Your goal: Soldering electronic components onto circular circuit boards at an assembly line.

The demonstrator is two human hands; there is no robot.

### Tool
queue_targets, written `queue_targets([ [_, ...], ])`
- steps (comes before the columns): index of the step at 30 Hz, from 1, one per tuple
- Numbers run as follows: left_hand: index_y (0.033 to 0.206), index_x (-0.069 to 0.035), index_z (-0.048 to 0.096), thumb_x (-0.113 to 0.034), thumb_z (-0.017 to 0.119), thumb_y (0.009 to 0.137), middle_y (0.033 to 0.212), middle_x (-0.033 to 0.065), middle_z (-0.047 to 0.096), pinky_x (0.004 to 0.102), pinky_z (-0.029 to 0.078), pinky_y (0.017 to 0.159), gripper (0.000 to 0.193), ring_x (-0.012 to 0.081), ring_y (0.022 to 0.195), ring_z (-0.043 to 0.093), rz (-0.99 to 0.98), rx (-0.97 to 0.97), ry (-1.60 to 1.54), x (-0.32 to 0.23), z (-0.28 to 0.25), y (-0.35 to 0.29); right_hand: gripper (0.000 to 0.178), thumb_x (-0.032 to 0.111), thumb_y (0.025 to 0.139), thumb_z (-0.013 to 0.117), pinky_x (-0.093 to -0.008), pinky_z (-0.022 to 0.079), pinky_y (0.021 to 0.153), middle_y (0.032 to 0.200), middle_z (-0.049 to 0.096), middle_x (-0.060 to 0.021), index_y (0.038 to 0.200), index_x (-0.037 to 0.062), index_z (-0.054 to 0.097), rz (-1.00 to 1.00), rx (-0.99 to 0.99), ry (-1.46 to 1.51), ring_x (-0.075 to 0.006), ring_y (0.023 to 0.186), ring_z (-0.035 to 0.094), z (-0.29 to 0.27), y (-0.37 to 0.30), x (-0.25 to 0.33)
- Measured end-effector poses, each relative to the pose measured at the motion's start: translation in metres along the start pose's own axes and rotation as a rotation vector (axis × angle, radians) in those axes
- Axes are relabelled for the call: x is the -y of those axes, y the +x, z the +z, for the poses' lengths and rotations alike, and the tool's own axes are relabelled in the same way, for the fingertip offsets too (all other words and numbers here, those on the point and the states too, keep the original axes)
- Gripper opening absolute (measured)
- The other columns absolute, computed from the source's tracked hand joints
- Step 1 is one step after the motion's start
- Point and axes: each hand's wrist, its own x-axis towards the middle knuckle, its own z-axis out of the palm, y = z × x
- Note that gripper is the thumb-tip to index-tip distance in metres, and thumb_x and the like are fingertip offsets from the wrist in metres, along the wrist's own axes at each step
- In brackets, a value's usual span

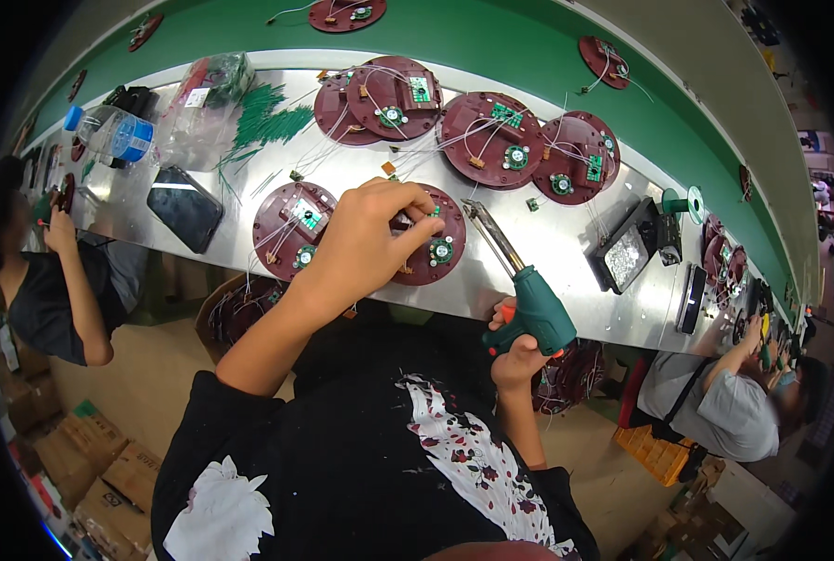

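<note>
My right hand grips a green soldering gun with orange-red parts. Its metal tip points up and left, just right of a round maroon plate. Over that plate's left part, my left hand is closed in a pinch, with thumb and forefinger together. Whatever sits between those fingertips is too small or hidden to tell. The plate carries a small green circuit board and thin wires, partly covered by my hand. Left of my wrist lies a similar maroon plate with a green board and pale wires.
Behind my hands, several wired maroon plates overlap. Green wires, a smartphone and a blue-capped bottle lie left. At right stand a black tray and a green spool. People work on both sides.
</note>
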Motion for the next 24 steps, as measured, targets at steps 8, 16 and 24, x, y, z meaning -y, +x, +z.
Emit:
queue_targets([
  [8, 0.094, -0.003, 0.076, -0.006, 0.079, 0.081, 0.088, 0.0087, 0.070, 0.0347, 0.052, 0.083, 0.014, 0.0268, 0.086, 0.068, 0.213, -0.110, 0.046, 0.018, 0.009, 0.001, 0.088, 0.076, 0.093, 0.050, -0.0276, 0.053, 0.066, 0.092, 0.066, -0.0129, 0.119, -0.0075, 0.059, -0.031, -0.022, 0.005, -0.0177, 0.075, 0.063, 0.003, 0.002, -0.004],
  [16, 0.090, -0.005, 0.077, -0.011, 0.082, 0.077, 0.099, 0.0065, 0.070, 0.0374, 0.044, 0.090, 0.015, 0.0260, 0.098, 0.063, 0.244, -0.161, 0.169, 0.018, 0.028, 0.007, 0.088, 0.077, 0.090, 0.054, -0.0281, 0.054, 0.067, 0.095, 0.066, -0.0121, 0.117, -0.0072, 0.060, -0.014, -0.069, 0.064, -0.0174, 0.078, 0.064, 0.001, 0.001, -0.004],
  [24, 0.082, -0.005, 0.073, -0.010, 0.083, 0.075, 0.104, 0.0068, 0.072, 0.0396, 0.045, 0.092, 0.013, 0.0272, 0.103, 0.064, 0.230, -0.137, 0.092, 0.023, 0.036, -0.002, 0.085, 0.074, 0.089, 0.060, -0.0294, 0.056, 0.067, 0.102, 0.068, -0.0124, 0.114, -0.0066, 0.064, 0.024, -0.036, 0.132, -0.0180, 0.081, 0.067, -0.008, -0.002, -0.003],
])
